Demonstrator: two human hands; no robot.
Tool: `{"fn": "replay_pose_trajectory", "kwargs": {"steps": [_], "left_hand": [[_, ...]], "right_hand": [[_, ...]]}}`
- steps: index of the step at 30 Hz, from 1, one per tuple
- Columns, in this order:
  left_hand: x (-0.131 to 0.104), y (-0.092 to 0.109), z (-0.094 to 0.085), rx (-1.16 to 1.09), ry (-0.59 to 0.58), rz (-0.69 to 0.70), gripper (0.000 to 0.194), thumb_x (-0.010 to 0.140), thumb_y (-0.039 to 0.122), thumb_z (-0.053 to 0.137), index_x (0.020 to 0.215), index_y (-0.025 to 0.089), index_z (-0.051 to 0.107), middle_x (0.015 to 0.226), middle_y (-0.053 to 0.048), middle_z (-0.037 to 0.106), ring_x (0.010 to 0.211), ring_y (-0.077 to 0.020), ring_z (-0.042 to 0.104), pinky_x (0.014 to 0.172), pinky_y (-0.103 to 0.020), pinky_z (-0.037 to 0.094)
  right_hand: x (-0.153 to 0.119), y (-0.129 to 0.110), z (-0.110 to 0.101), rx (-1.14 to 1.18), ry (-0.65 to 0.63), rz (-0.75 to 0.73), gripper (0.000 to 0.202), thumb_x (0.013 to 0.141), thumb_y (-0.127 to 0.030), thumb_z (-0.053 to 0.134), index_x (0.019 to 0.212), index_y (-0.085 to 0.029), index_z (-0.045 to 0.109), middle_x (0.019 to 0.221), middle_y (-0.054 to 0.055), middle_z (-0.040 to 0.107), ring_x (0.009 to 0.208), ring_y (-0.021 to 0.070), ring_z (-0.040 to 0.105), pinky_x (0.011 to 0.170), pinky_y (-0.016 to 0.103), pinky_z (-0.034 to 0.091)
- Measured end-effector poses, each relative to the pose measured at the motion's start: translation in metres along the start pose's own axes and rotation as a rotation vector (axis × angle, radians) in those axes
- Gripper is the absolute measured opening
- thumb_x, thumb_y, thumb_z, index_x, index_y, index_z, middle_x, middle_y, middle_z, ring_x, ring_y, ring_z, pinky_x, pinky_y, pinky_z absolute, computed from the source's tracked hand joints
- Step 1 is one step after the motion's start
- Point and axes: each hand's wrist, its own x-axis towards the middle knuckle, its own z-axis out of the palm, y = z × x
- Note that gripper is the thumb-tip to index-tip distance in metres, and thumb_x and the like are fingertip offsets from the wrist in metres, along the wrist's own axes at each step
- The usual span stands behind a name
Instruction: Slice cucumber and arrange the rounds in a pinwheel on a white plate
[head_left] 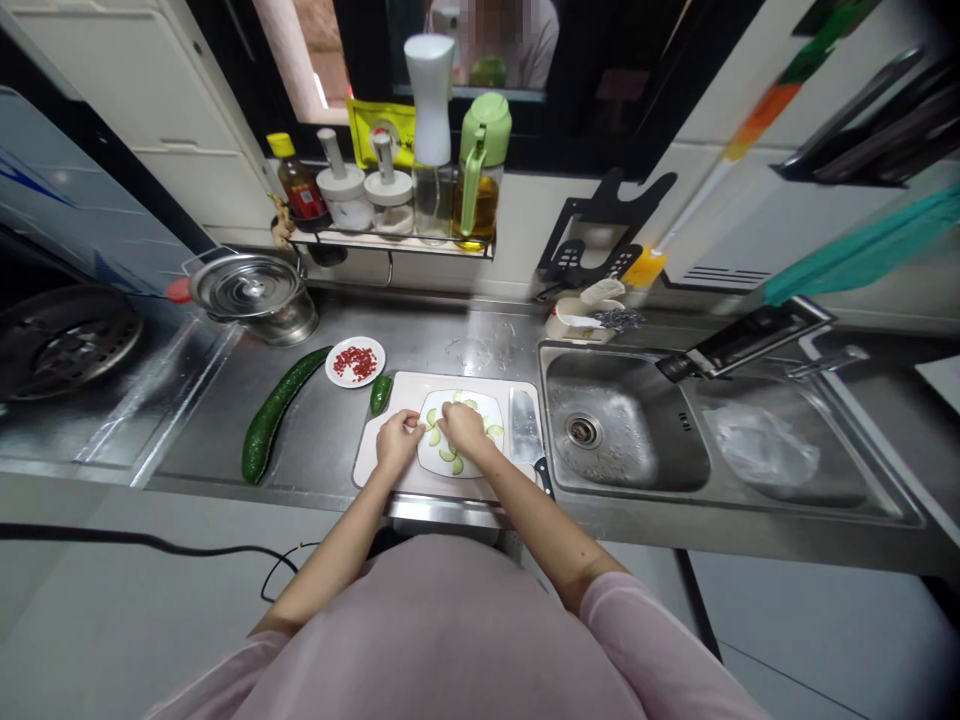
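A white plate (486, 468) with several half-round green-edged cucumber slices (434, 437) rests on a pale cutting board (405, 483). My left hand (399, 440) is at the plate's left edge, thumb and finger pinched on what looks like a cucumber slice. Over the plate's middle, my right hand (463, 428) is closed with fingertips pointing down; whatever it may hold is hidden. On the board's right side lies a kitchen knife (525, 428), its black handle towards me. A short cut end of cucumber (381, 394) sits at the board's upper left.
Left of the board are a long cucumber (279, 415) and a small plate of chopped red chilli (355, 361). A lidded steel pot (259, 300) stands farther back. The sink (626, 420) is to the right. Bottles and jars line a wall rack (390, 243).
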Motion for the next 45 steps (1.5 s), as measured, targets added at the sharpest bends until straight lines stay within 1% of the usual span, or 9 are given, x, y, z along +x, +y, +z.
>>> {"fn": "replay_pose_trajectory", "kwargs": {"steps": [3,7,13,24,35,37,39,43,45], "left_hand": [[0.0,-0.001,0.001,0.038,0.031,0.034,0.023,0.075,0.03,0.063,0.096,0.023,0.068,0.09,-0.004,0.068,0.076,-0.0181,0.059,0.069,-0.028,0.039],[-0.003,0.003,0.002,0.109,0.09,0.144,0.021,0.078,0.029,0.062,0.095,0.022,0.069,0.098,-0.007,0.065,0.092,-0.0238,0.056,0.082,-0.033,0.04],[-0.004,0.011,0.005,0.187,0.031,0.263,0.016,0.081,0.03,0.059,0.09,0.024,0.072,0.096,-0.008,0.061,0.094,-0.025,0.052,0.085,-0.036,0.039],[-0.003,0.013,0.009,0.257,0.06,0.164,0.014,0.08,0.035,0.063,0.086,0.024,0.07,0.096,-0.006,0.059,0.097,-0.0246,0.051,0.087,-0.037,0.039],[0.003,0.011,0.013,0.252,0.055,0.167,0.013,0.078,0.033,0.065,0.086,0.025,0.07,0.095,-0.006,0.058,0.096,-0.0248,0.052,0.087,-0.037,0.04],[0.004,0.012,0.011,0.241,0.063,0.168,0.013,0.077,0.033,0.065,0.086,0.025,0.07,0.095,-0.006,0.059,0.095,-0.0248,0.052,0.087,-0.037,0.041],[0.005,0.011,0.006,0.229,0.084,0.168,0.014,0.077,0.033,0.065,0.087,0.025,0.07,0.095,-0.006,0.059,0.095,-0.025,0.053,0.087,-0.038,0.041],[0.005,0.01,-0.005,0.204,0.18,0.172,0.016,0.079,0.032,0.062,0.09,0.024,0.07,0.098,-0.008,0.06,0.095,-0.0259,0.054,0.086,-0.038,0.042],[0.001,0.014,-0.006,0.195,0.197,0.209,0.017,0.082,0.032,0.059,0.092,0.023,0.07,0.098,-0.008,0.061,0.095,-0.0256,0.054,0.086,-0.039,0.041]], "right_hand": [[-0.001,-0.002,-0.002,-0.031,-0.01,0.025,0.022,0.089,-0.024,0.048,0.106,-0.016,0.061,0.109,0.013,0.064,0.094,0.0229,0.062,0.068,0.027,0.039],[-0.003,-0.003,-0.003,-0.017,-0.012,0.032,0.024,0.09,-0.027,0.047,0.108,-0.016,0.059,0.112,0.012,0.063,0.094,0.0219,0.061,0.068,0.027,0.039],[-0.004,-0.003,-0.002,-0.001,-0.023,0.018,0.021,0.092,-0.028,0.047,0.106,-0.018,0.059,0.109,0.01,0.064,0.094,0.0196,0.06,0.069,0.026,0.038],[0.011,-0.009,-0.01,-0.026,0.008,0.013,0.025,0.094,-0.033,0.046,0.11,-0.018,0.058,0.108,0.01,0.065,0.097,0.0203,0.061,0.076,0.028,0.04],[0.017,-0.009,-0.008,-0.014,0.02,0.053,0.026,0.092,-0.037,0.05,0.108,-0.018,0.059,0.105,0.011,0.067,0.096,0.0212,0.062,0.077,0.029,0.04],[0.016,-0.003,-0.014,0.04,0.047,0.061,0.026,0.092,-0.038,0.05,0.106,-0.019,0.06,0.102,0.009,0.067,0.092,0.0202,0.062,0.074,0.028,0.039],[0.011,0.011,-0.025,0.124,0.118,0.093,0.025,0.091,-0.041,0.05,0.103,-0.021,0.061,0.097,0.007,0.068,0.087,0.0187,0.061,0.07,0.026,0.038],[-0.007,0.057,-0.044,0.243,0.331,0.225,0.026,0.09,-0.042,0.051,0.097,-0.021,0.064,0.085,0.004,0.067,0.079,0.0169,0.058,0.064,0.024,0.033],[-0.021,0.08,-0.045,0.258,0.375,0.276,0.024,0.089,-0.04,0.052,0.094,-0.021,0.065,0.082,0.003,0.067,0.077,0.0165,0.058,0.062,0.024,0.032]]}}
